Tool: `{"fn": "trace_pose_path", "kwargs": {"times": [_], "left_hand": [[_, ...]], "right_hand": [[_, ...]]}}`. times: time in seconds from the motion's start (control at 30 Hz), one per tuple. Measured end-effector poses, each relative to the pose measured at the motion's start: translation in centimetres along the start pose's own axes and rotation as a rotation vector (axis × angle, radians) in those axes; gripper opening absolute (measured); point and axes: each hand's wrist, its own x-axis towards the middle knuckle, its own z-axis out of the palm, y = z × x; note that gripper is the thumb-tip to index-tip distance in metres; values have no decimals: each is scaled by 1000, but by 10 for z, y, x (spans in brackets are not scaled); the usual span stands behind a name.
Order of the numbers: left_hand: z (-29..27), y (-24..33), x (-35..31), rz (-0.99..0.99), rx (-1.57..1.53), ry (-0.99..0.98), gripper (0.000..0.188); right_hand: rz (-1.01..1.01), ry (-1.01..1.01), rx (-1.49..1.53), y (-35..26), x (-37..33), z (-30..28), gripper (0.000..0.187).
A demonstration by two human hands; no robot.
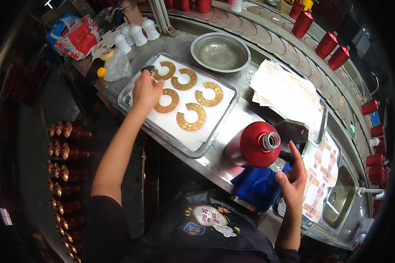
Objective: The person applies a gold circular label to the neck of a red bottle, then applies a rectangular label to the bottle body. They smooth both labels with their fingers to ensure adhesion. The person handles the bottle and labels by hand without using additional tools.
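Observation:
My left hand (147, 92) reaches over a metal tray (200, 153) lined with white sheet. Its thumb and finger are apart at a gold C-shaped decal (153, 82), partly hidden beneath them; a black cover sits on one fingertip. Several more gold C-shaped decals (192, 117) lie on the sheet. A glossy red bottle (258, 144) with a bare threaded neck leans at the counter's front edge, beside a dark metal bracket (292, 131). Just right of the bottle, my right hand (294, 179) is open, thumb and index finger spread. Whether it touches the bottle is hard to tell.
A metal basin (220, 51) of water stands behind the tray. Stacked paper sheets (287, 90), patterned decal sheets (320, 175) and a sink (341, 199) lie to the right. A blue cloth (259, 186) hangs below the bottle. Red bottles (303, 24) line the curved conveyor (267, 30).

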Motion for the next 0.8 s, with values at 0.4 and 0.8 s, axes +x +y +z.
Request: {"fn": "trace_pose_path", "kwargs": {"times": [0.4,0.8], "left_hand": [[20,-48,78,-144,282,-127,46],[24,-90,98,-87,153,71,45]], "right_hand": [[34,83,3,-2,-10,0,74],[43,63,-32,2,-7,0,64]]}}
